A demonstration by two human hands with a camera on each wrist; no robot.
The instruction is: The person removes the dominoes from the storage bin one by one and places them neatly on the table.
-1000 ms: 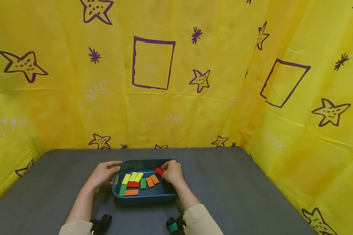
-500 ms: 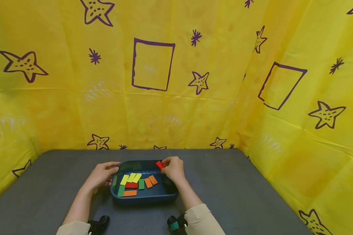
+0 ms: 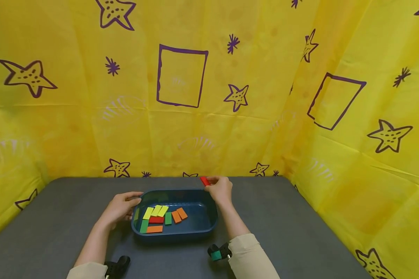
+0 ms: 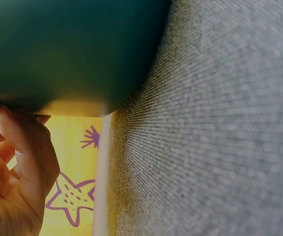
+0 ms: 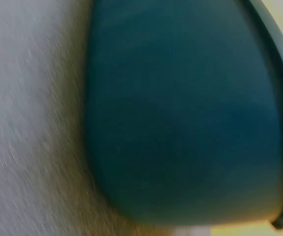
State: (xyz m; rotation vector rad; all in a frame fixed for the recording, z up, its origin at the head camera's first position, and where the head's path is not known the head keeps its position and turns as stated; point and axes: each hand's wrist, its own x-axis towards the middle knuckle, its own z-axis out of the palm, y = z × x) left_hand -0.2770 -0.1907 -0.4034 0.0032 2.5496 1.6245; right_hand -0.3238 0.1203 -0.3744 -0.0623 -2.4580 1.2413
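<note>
At the far right corner of a dark blue container (image 3: 174, 235), my right hand (image 3: 222, 189) pinches a red block (image 3: 205, 181) between thumb and fingers, up above the rim. My left hand (image 3: 120, 207) holds the container's left end by the rim; in the left wrist view, curled fingers (image 4: 18, 142) meet its outer wall. Inside, toward the left, lie three yellow blocks (image 3: 156, 211), a red block (image 3: 156, 220), two green blocks (image 3: 168, 218) and three orange blocks (image 3: 154, 229). The right wrist view shows the container's outer wall (image 5: 181, 108), with the right hand hidden.
The container stands on a dark grey table (image 3: 283, 232). A yellow curtain (image 3: 265, 135) printed with purple starfish hangs behind the table and along its right side. Black wrist devices (image 3: 118, 266) sit by the sleeves, low in the head view.
My right hand has lifted the red block out of the container and carried it up and right, past the far right corner. My left hand has stayed at the left rim.
</note>
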